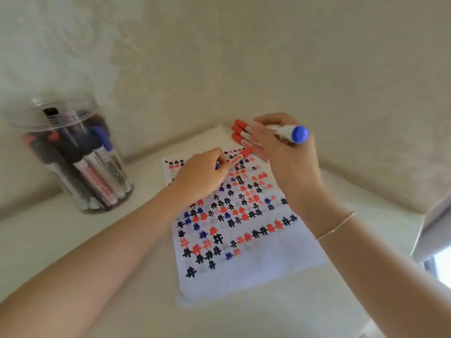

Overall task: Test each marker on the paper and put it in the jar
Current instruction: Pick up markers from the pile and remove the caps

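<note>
Over the paper (244, 240), the right hand (288, 152) grips a blue marker (292, 132); the left hand (202, 174) pinches a red marker (240, 158). The jar (73, 154) stands left of the paper.

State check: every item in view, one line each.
Jar: upright, open top, holds many markers.
Paper: flat, covered in hash marks.
Blue marker: held by right hand.
Red marker: gripped by left hand.
Spare red markers: lying beyond the paper.
</note>
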Available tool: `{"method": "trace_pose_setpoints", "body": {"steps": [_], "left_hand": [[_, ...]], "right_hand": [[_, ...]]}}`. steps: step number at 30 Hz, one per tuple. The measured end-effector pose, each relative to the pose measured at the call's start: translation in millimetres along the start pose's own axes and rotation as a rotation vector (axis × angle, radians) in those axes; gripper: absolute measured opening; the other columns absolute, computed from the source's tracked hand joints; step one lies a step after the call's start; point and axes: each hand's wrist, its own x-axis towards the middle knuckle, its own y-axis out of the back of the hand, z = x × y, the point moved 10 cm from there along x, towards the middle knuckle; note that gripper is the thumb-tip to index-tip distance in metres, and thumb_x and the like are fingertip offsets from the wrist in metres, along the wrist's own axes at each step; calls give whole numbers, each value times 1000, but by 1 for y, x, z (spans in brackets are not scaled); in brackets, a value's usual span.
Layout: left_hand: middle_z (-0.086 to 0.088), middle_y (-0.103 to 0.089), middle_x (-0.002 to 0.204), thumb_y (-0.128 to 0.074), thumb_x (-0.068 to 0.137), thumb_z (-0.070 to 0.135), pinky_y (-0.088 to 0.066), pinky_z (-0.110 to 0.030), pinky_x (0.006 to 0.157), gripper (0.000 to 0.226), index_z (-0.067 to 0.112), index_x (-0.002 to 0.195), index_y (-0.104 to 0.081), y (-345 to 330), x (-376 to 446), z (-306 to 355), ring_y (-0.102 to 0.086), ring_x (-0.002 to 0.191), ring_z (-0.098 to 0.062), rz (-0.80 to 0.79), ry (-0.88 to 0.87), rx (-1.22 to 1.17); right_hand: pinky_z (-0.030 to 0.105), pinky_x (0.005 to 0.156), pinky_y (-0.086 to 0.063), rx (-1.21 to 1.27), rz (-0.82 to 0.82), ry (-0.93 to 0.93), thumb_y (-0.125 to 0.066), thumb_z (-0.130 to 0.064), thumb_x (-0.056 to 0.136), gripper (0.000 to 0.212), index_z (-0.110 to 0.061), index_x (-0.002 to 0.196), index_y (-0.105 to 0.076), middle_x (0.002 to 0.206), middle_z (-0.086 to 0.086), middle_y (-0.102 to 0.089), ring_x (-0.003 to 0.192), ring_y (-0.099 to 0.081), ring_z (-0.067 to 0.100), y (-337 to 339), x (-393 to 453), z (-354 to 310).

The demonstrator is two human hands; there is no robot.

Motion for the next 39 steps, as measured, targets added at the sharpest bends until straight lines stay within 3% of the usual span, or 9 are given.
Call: {"method": "trace_pose_setpoints", "body": {"steps": [3,6,11,14,17,22,27,30,39], "left_hand": [[6,-52,59,-40,97,28,-41,-28,46,20,14,95,-55,-11,-11,15,-46,46,-12,32,-75,139],[8,-41,51,-34,89,34,-27,-23,42,24,16,87,-50,-9,-19,26,-39,42,-9,109,-151,226],[11,-35,45,-27,85,56,-20,-22,42,44,18,78,-47,-14,-25,36,-32,37,-5,185,-328,295],[13,-34,46,-32,86,56,-18,-20,41,43,17,73,-48,-14,-26,39,-33,37,-7,223,-384,320],[12,-39,47,-32,86,54,-19,-18,42,45,16,72,-51,-19,-24,39,-31,38,-5,220,-411,334],[15,-31,47,-50,91,50,-17,-18,44,39,18,68,-50,-24,-20,35,-28,40,0,207,-423,381],[10,-44,50,-45,92,50,-17,-18,45,40,20,65,-43,-28,-18,34,-29,42,2,175,-443,375],[14,-33,48,-47,93,48,-18,-18,46,40,21,65,-42,-29,-18,33,-28,42,0,157,-439,374],[13,-29,46,-40,91,51,-18,-18,46,42,20,63,-43,-27,-20,34,-26,40,-1,149,-448,357]], "right_hand": [[17,49,-42,-92,-77,4,-75,-7,76,21,-15,71,-56,67,-2,-57,52,-50,3,3,-27,17],[24,46,-33,-58,-168,-72,-72,-4,80,28,-6,67,-47,55,4,-41,47,-39,15,3,-40,35],[25,42,-34,-49,-187,-246,-56,2,79,22,-6,62,-45,56,12,-42,34,-40,18,11,-46,72],[22,40,-31,-150,-150,-264,-56,-2,78,18,1,63,-46,57,15,-44,39,-37,21,12,-48,83],[30,46,-27,-188,-95,-242,-56,-4,76,24,9,63,-41,60,12,-40,52,-29,23,15,-46,86],[26,45,-20,-286,-45,-163,-59,-3,73,27,5,59,-37,55,8,-28,52,-23,21,22,-46,83],[23,41,-17,-348,-43,-141,-59,-3,69,28,-1,58,-34,52,6,-27,51,-22,17,22,-46,82],[23,41,-16,-338,-46,-140,-59,-2,69,31,5,60,-29,52,6,-26,52,-21,19,22,-46,82],[18,38,-18,-400,-77,-95,-56,1,71,32,-10,56,-31,43,-7,-24,44,-20,10,18,-48,80]]}}
